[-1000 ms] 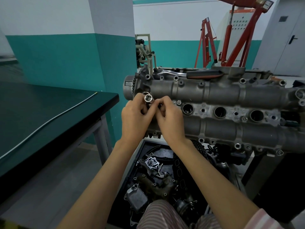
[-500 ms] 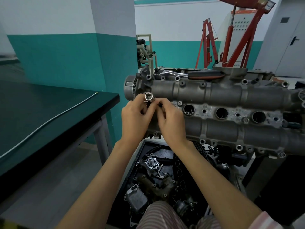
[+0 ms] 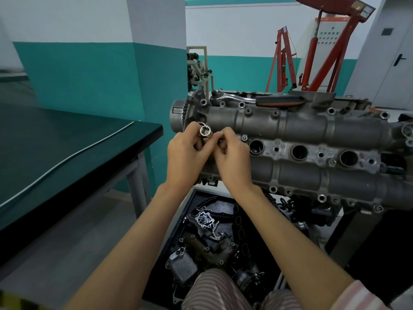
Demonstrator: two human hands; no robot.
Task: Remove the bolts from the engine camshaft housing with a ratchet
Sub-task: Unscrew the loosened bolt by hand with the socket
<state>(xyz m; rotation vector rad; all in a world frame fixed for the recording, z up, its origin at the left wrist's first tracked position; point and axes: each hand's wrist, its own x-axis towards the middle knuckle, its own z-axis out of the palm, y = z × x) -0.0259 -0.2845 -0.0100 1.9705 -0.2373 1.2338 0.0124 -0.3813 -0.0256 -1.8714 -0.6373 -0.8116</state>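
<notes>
The left hand [image 3: 186, 156] holds a shiny socket [image 3: 205, 131] in a closed grip, open end turned up, and the right hand [image 3: 232, 163] pinches something small just beside it, maybe a bolt, but the fingers hide it. Both grips meet in front of the left end of the camshaft housing [image 3: 301, 139], which lies directly behind and to the right of them. The ratchet [image 3: 257, 100] rests untouched on the far top edge of the housing, well behind the grips, and the dark bench [image 3: 67, 139] stands to their left.
</notes>
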